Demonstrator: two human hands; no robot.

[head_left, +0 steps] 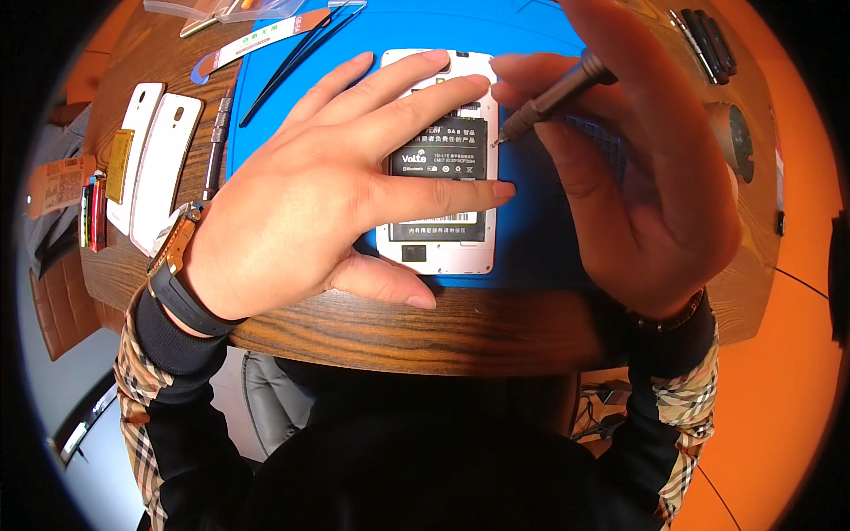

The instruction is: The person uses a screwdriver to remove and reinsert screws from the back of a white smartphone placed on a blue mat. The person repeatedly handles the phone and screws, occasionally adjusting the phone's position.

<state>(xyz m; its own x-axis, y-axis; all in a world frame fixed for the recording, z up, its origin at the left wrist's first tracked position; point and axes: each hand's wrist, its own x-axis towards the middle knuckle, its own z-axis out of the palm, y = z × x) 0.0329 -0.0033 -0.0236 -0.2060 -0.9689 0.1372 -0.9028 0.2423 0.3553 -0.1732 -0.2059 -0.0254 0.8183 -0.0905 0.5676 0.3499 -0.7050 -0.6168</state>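
Observation:
A white smartphone (456, 258) lies with its back cover off, its black battery label (432, 159) facing up. Across it rests my left hand (328, 177), palm down with fingers spread, pressing on the phone and hiding part of its upper half. My right hand (655, 195) is closed round a slim brown-grey screwdriver (560, 93). The screwdriver is tilted, and its thin tip meets the phone's right edge beside the battery. Whether a screw sits under the tip is too small to tell.
Under the phone is a blue mat (270, 119) on a wooden table (398, 326). To the left lie black tweezers (292, 66), a second screwdriver (218, 142) and white phone covers (173, 159). Dark pen-like tools (708, 44) and a round container (733, 142) stand at right.

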